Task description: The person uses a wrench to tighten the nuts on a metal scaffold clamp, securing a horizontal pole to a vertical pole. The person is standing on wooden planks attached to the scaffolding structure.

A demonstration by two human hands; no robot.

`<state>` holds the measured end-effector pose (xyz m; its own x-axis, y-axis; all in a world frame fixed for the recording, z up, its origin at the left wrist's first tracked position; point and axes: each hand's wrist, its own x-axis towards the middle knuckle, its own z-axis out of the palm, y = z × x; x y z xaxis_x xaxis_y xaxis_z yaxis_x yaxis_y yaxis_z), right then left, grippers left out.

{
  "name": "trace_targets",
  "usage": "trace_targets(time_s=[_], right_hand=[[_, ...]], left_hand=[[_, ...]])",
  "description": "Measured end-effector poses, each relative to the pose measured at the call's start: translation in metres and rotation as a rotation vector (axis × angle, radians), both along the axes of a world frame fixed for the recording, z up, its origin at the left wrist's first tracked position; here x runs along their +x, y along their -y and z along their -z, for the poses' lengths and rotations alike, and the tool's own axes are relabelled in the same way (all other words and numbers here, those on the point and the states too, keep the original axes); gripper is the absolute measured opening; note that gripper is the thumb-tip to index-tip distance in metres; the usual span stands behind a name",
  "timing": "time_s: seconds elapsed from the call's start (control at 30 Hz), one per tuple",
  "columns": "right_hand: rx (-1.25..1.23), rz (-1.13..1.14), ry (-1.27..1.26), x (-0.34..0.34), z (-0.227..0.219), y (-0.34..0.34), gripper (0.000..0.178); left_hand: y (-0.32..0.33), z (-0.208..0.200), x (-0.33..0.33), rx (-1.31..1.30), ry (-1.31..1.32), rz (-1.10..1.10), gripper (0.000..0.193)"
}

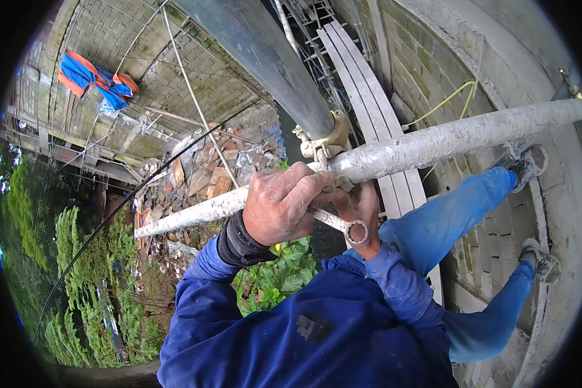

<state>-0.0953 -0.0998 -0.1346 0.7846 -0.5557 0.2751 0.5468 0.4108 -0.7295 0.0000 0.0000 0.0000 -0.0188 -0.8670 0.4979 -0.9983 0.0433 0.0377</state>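
A white-splattered scaffold pipe (459,142) crosses the view, rising to the right. A thick grey steel tube (265,58) meets it at a rusty scaffold clamp (333,139). My left hand (281,202) lies over the pipe, its fingers closed at the lower part of the clamp. Just right of it and below the pipe, my right hand (363,216) is closed around a wrench. The wrench (330,220) points its ring end toward my right wrist; its other end is hidden between my hands. Part of my right hand's fingers is covered too.
Grey planks (368,97) run beneath the pipe on the right. A curved block wall (427,58) carries a concrete ledge (562,213) where my shoes rest. Rubble (207,174) and green leaves (284,275) lie far below. A black cable (129,200) crosses the left; a blue-orange garment (100,81) hangs beyond.
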Motion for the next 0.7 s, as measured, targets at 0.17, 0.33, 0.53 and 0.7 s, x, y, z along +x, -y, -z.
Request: trace_targets(time_s=[0.17,0.33,0.53,0.7], right_hand=[[0.001,0.004,-0.023,-0.005,-0.006,-0.001,0.052],[0.003,0.001,-0.029,-0.001,0.001,-0.001,0.052],[0.016,0.018,-0.024,0.002,0.003,-0.004,0.056],[0.006,0.034,-0.059,-0.004,0.0,-0.005,0.063]], left_hand=[[0.002,0.011,-0.002,-0.104,0.021,-0.005,0.045],[0.001,0.019,-0.008,-0.179,0.027,-0.035,0.046],[-0.004,0.025,-0.018,-0.203,-0.034,-0.105,0.051],[-0.046,0.053,-0.044,-0.054,-0.394,-0.027,0.047]])
